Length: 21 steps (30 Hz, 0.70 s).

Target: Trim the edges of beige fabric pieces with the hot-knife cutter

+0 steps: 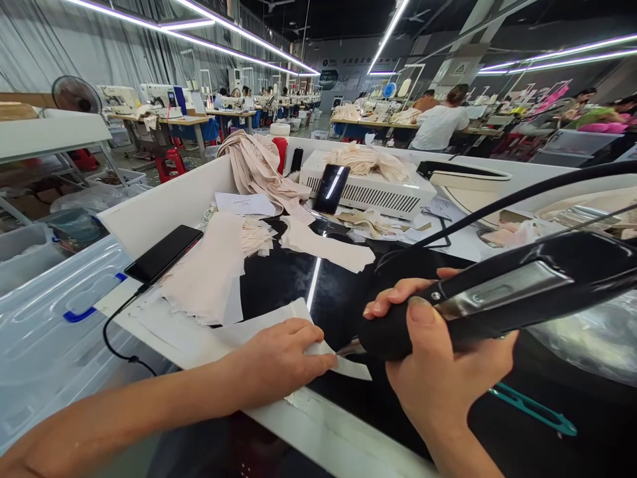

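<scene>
My right hand is closed around a black corded hand tool with a long silver lever along its side. The tool's small metal tip meets a white strip, close to the fingers of my left hand. With those fingers bent and together, my left hand grips the strip's edge near the table's front; I cannot tell whether the strip is fabric or paper. Behind it lie a stack of cream fabric pieces and a curved cream piece on the glossy black surface.
A black phone with a cable lies at the left edge; another phone leans on a vented white box. Draped fabric is behind. A teal tool lies at right, and the black cord arches above the table.
</scene>
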Motion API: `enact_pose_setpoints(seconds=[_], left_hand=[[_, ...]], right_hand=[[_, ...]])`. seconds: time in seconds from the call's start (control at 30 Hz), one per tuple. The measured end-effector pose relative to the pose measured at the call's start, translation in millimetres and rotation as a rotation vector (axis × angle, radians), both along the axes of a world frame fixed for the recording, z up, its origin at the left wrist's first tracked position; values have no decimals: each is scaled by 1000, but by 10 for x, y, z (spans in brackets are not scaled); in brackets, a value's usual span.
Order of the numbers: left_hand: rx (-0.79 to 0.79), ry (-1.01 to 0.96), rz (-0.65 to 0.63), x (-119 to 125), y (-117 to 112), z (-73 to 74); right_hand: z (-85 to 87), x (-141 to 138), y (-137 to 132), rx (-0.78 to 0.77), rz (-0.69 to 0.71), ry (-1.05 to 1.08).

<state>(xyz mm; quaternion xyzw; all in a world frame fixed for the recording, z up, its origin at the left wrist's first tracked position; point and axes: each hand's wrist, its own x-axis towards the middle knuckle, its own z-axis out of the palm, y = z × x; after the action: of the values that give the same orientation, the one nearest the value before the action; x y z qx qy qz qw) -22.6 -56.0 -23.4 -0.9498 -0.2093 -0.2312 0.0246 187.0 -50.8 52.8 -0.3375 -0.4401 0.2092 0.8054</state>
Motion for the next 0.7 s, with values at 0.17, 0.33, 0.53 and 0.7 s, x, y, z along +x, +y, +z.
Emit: enact_pose_setpoints(seconds=[0.17, 0.33, 0.53, 0.7], left_hand=[[-45, -15, 14, -21, -4, -17], [-60, -45, 16, -20, 4, -12], [-85, -51, 29, -29, -10, 6], [-111, -57, 31, -47, -11, 12]], right_hand=[[-11, -46, 58, 29, 0, 2], [-17, -70, 70, -4, -14, -30], [-38, -93, 118, 34, -4, -10], [-45, -147, 153, 18, 23, -7]])
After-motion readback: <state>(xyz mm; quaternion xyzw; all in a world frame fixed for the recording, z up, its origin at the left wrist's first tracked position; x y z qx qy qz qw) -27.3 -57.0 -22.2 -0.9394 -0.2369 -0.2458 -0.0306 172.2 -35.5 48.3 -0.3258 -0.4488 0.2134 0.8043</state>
